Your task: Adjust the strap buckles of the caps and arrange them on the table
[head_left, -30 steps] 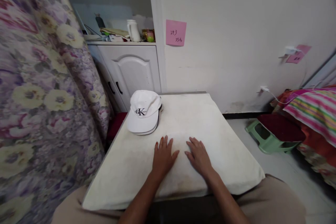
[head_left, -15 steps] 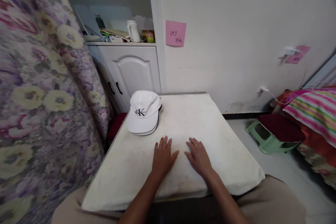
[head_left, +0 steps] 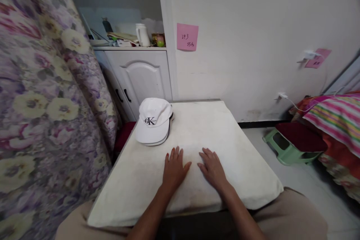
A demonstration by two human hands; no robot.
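My left hand (head_left: 174, 167) lies flat on the cream cloth of the table (head_left: 199, 127), palm down with the fingers stretched out. To its right, my right hand (head_left: 212, 168) rests the same way, with a gap of bare cloth between the two. Both hold nothing. A white baseball cap (head_left: 153, 120) with black "CK" lettering sits at the table's far left, its brim pointing towards me. Under its brim a second brim edge shows, so another cap seems stacked beneath. My left hand is the nearer one to the cap, but apart from it.
A flowered curtain (head_left: 56, 120) hangs along the left. Behind the table stand a white cabinet (head_left: 146, 78), with a white jug (head_left: 143, 35) on top, and a wall bearing a pink note (head_left: 187, 37). At right are a green stool (head_left: 277, 146) and a striped cover (head_left: 334, 116).
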